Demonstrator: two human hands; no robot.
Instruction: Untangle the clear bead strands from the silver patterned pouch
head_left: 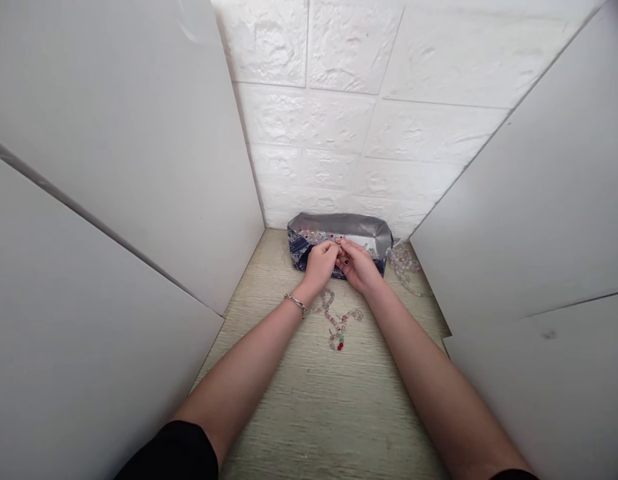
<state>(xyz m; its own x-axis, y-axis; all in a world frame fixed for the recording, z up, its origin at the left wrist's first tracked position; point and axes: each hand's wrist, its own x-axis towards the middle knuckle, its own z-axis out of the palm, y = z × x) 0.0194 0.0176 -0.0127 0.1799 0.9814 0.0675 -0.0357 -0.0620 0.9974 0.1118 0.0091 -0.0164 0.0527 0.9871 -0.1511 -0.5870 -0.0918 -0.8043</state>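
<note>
My left hand [321, 265] and my right hand [359, 267] meet over the front edge of an open dark blue patterned bag [299, 250] with a silver lining. Both are closed, fingertips pinched together. Whatever they pinch is too small and too hidden to name. A small dark spot shows by the right fingers. Inside the bag, at its left, lie many small pink, clear and red beads [313, 236]. Just below my hands, a loosely curled string of beads [333, 320] in pink, pale green and clear, with red ones at its near end, rests on the wood-grain surface.
More pale bead strands [403, 261] lie to the right of the bag. Behind it rises a white brick-pattern wall [333, 120]. Grey-white panels close in at the left [139, 167] and right [529, 220]. The wood-grain surface [319, 413] runs toward me between my forearms.
</note>
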